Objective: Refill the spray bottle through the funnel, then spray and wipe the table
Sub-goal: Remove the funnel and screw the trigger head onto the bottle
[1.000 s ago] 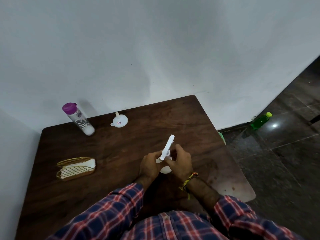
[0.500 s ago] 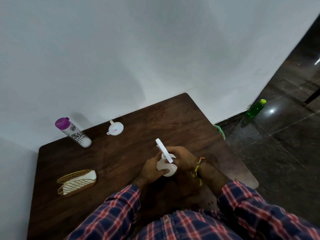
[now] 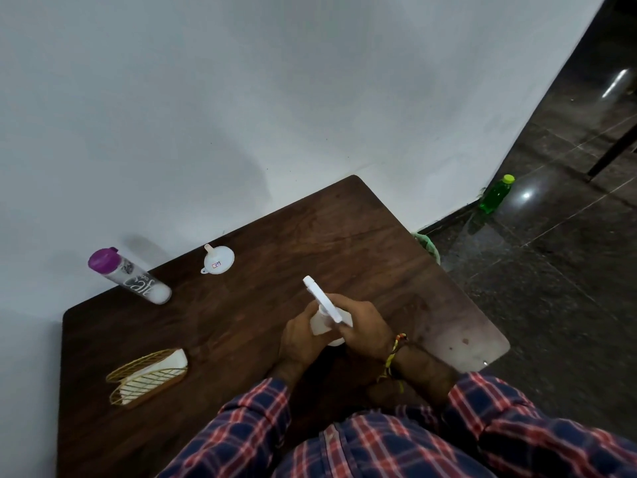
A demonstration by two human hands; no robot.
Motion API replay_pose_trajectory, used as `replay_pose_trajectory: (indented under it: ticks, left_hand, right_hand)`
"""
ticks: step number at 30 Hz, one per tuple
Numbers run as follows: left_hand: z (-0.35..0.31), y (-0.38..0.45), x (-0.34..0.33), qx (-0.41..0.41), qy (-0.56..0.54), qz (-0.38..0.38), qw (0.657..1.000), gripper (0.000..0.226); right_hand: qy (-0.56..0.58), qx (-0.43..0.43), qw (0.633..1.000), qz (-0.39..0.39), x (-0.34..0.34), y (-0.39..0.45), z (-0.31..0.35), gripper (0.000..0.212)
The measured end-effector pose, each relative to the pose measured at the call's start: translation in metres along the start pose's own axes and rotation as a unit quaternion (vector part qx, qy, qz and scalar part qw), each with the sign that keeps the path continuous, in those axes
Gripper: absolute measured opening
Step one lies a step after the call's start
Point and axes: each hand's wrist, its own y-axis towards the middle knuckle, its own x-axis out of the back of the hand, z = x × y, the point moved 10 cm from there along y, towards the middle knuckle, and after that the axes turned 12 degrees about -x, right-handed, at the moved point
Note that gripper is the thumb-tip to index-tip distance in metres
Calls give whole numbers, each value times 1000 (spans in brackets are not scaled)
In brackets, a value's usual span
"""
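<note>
Both hands hold a white spray bottle (image 3: 322, 322) upright over the middle of the dark wooden table (image 3: 344, 243). My left hand (image 3: 298, 336) wraps its body from the left. My right hand (image 3: 362, 324) grips its neck and white spray head (image 3: 320, 298), whose nozzle points up and to the left. Most of the bottle is hidden by my fingers. A small white funnel (image 3: 218, 259) lies at the table's far edge near the wall. Left of it stands a clear bottle with a purple cap (image 3: 129, 276).
A gold wire holder with white napkins (image 3: 148, 374) sits at the table's left. White walls close the table's far and left sides. A green bottle (image 3: 495, 195) stands on the dark tiled floor to the right, by the wall's corner.
The spray head has turned from pointing up and right to pointing up and left in my right hand. The camera view has shifted; both hands stay on the bottle.
</note>
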Motion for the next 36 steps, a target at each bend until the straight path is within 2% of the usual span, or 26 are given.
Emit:
replay_pose_trajectory:
  ticks: [1, 3, 5, 7, 10, 13, 15, 17, 21, 26, 31, 33, 36]
  left_hand:
    - [0, -2, -1, 10, -13, -9, 1000, 59]
    - [-5, -4, -2, 10, -20, -24, 999, 52]
    - [-9, -4, 1, 7, -2, -35, 999, 38]
    - [-12, -3, 4, 10, 31, -33, 999, 29]
    - [-11, 0, -6, 12, -5, -6, 1000, 50]
    - [-10, 0, -18, -30, -64, 37, 997, 67]
    - [-4, -4, -18, -54, -65, 42, 996, 66]
    - [3, -8, -16, -40, -54, 32, 997, 64]
    - [3, -8, -11, -18, 8, -5, 1000, 72]
    - [-15, -6, -5, -39, 37, -24, 998, 39]
    - [-21, -4, -4, -41, 53, -19, 998, 41]
    - [-21, -4, -6, -42, 58, -21, 997, 34]
    - [-20, -7, -5, -39, 70, -34, 996, 35]
  right_hand:
    - [-2, -10, 999, -37, 7, 0, -1, 33]
    - [-33, -55, 995, -81, 17, 2, -5, 37]
    - [-31, -65, 996, -56, 10, 5, -4, 47]
    - [-13, -34, 999, -23, -2, 2, 2, 43]
    - [13, -23, 998, -50, 2, 0, -1, 23]
    - [4, -64, 996, -60, 10, 4, -9, 40]
    - [22, -48, 998, -25, 7, 2, -7, 42]
    - [27, -3, 1000, -5, 2, -2, 1, 38]
    - [-14, -12, 998, -63, 6, -8, 4, 22]
    - [-53, -24, 987, -147, 13, -16, 5, 25]
    - [-73, -20, 987, -144, 14, -12, 2, 23]
    - [-96, -10, 983, -157, 11, -13, 1, 23]
    - [-113, 2, 976, -188, 8, -16, 4, 24]
